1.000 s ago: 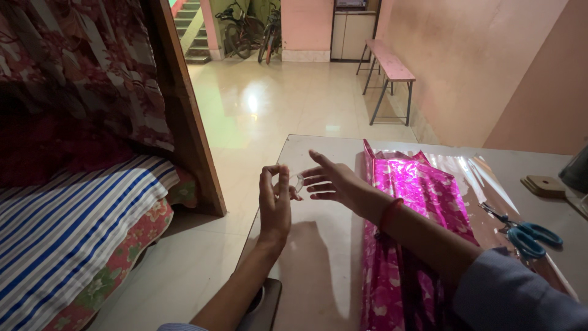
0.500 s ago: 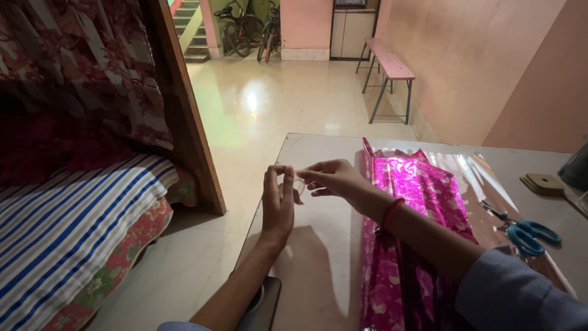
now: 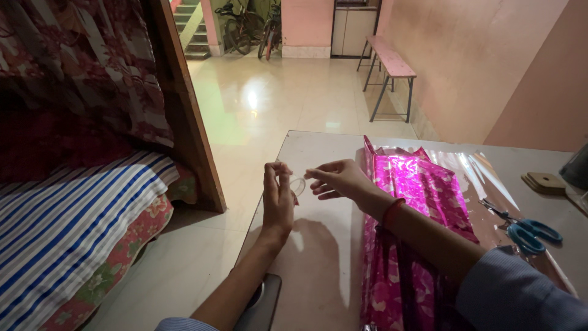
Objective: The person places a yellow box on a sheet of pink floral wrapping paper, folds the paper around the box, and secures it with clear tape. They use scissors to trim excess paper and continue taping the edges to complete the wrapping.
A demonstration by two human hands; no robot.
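Above worktop [image 3: 318,288], left of pink foil wrapping sheet [image 3: 416,190]: left hand [image 3: 278,199] pinches small clear tape roll [image 3: 297,184] upright; right hand [image 3: 337,179] pinches at its edge, fingers closed, as if seeking tape end. Blue-handled scissors [image 3: 530,232] right of sheet.

- The left hand [image 3: 278,196] is raised upright above the worktop [image 3: 318,270], fingers pinching a small clear roll of tape [image 3: 297,184].
- The right hand [image 3: 335,181] reaches in from the right, its fingertips just beside the tape.
- A folded sheet of shiny pink wrapping paper [image 3: 416,202] lies on the worktop under the right forearm.
- Blue-handled scissors [image 3: 525,230] lie to the right of the paper.
- A bed with a striped blue sheet [image 3: 67,227] stands to the left.
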